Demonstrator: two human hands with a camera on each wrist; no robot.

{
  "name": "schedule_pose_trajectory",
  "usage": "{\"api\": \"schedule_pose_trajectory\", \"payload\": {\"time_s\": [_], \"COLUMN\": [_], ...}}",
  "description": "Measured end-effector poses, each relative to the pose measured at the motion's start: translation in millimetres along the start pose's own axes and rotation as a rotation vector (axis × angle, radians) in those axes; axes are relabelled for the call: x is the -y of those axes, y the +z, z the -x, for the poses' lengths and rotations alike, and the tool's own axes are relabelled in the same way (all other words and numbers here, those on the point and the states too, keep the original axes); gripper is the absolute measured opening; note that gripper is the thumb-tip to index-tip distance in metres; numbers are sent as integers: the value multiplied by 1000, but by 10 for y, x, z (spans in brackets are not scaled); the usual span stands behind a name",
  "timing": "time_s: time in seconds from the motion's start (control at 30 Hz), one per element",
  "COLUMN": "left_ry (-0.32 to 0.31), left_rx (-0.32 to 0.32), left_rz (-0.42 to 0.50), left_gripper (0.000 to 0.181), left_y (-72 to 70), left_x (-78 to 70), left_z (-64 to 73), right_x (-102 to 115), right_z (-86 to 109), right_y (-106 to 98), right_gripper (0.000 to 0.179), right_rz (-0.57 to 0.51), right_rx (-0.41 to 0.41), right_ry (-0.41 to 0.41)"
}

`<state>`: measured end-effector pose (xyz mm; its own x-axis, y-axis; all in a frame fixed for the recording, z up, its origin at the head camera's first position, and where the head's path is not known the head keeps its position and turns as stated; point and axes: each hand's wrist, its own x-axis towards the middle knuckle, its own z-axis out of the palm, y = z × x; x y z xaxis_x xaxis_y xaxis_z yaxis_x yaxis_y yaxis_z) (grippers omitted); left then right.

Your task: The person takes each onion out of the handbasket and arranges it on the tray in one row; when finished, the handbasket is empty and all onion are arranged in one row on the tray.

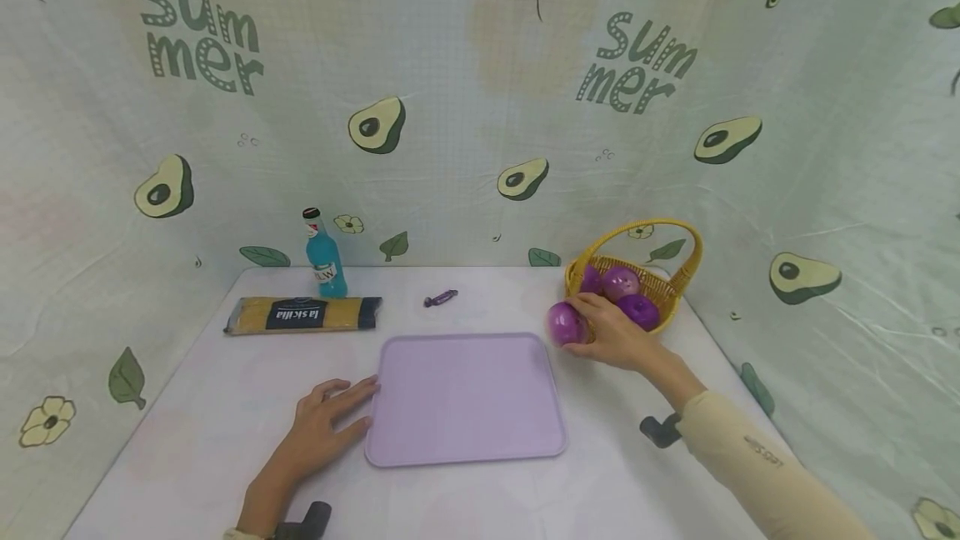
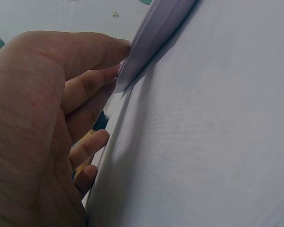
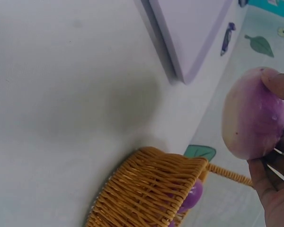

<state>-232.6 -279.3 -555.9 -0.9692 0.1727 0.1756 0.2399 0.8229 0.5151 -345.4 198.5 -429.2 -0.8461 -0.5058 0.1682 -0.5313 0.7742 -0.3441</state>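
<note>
My right hand [image 1: 611,332] grips a round purple-and-cream fruit [image 3: 253,113], thumb on one side and fingers on the other. It holds the fruit above the table, just left of a yellow wicker basket [image 1: 666,294]. Inside the basket lie more purple round fruits [image 1: 637,311]. At the left edge of a flat lilac tray [image 1: 465,398], my left hand [image 1: 318,423] has its fingers spread, with the thumb and a fingertip touching the rim. In the left wrist view the tray's side [image 2: 144,52] meets those fingertips.
A blue bottle [image 1: 325,257] with a dark cap stands at the back left. In front of it lies a pack of spaghetti [image 1: 303,315]. A small purple wrapped candy [image 1: 441,298] is behind the tray. A printed cloth [image 1: 450,48] hangs around the table.
</note>
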Motion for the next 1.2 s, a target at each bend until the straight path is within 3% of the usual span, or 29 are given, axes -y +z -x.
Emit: {"api": "schedule_pose_trajectory", "payload": {"time_s": [0.37,1.2], "left_ry": [-23,-12], "left_rx": [19,9], "left_rz": [-1,7], "left_gripper": [53,52], "left_y": [0,26], "left_x": [9,53], "left_z": [-7,-16], "right_x": [37,94], "right_z": [-11,-100], "right_y": [42,198], "right_gripper": [80,79], "right_rz": [-9,18], "right_rx": [2,-8], "right_ry": [-16,-45]}}
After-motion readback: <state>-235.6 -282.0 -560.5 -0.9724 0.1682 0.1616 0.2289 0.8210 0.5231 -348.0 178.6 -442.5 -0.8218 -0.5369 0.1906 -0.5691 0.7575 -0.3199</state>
